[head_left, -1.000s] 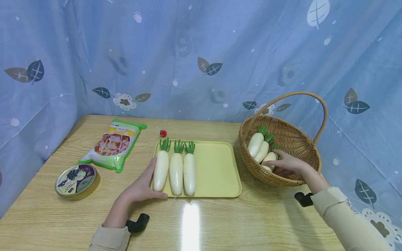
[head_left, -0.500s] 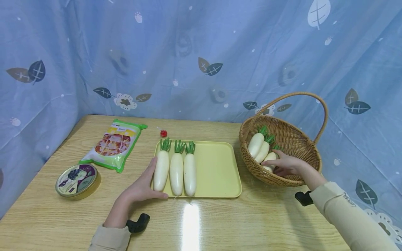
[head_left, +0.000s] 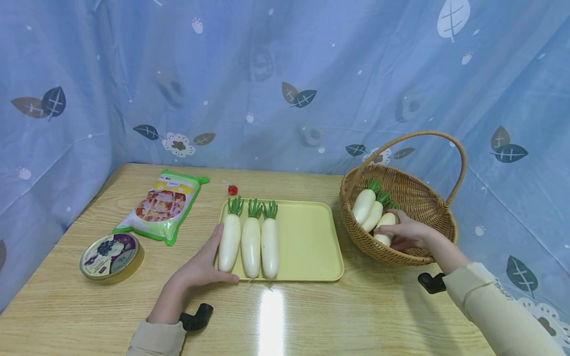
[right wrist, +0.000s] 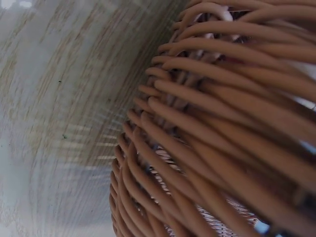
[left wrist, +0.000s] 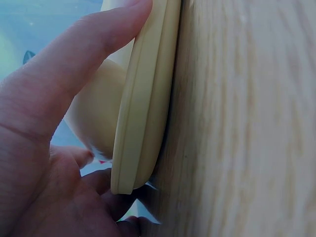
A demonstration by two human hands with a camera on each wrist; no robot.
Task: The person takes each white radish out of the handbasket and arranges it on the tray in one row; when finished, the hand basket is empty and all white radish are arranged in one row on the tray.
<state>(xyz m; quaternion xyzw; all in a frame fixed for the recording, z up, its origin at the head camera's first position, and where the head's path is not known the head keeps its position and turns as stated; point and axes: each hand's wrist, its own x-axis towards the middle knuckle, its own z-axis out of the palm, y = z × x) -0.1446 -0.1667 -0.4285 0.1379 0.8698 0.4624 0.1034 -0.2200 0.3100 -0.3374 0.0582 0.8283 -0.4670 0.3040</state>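
My left hand [head_left: 202,264] holds the front left corner of a yellow tray [head_left: 311,242]. In the left wrist view the thumb [left wrist: 98,39] lies on the tray's rim [left wrist: 136,113], with fingers bent around the corner. Three white radishes with green tops lie side by side on the tray's left half: a left one [head_left: 229,242], a middle one [head_left: 251,247] and a right one [head_left: 269,247]. Inside the wicker basket [head_left: 418,202], my right hand [head_left: 409,232] grips a white radish [head_left: 386,227]. Two more radishes [head_left: 364,205] lie beside it. Basket weave hides the right hand in its wrist view.
A green-edged food packet [head_left: 165,205] lies at the back left. In front of it stands a round tin [head_left: 111,257]. A small red object [head_left: 232,190] sits behind the tray. The basket's tall handle [head_left: 460,158] arches above its opening. A blue curtain [head_left: 267,99] hangs behind the table.
The radish in my right hand has shifted slightly to the right, away from the other two in the basket. My left hand and the tray stay in place.
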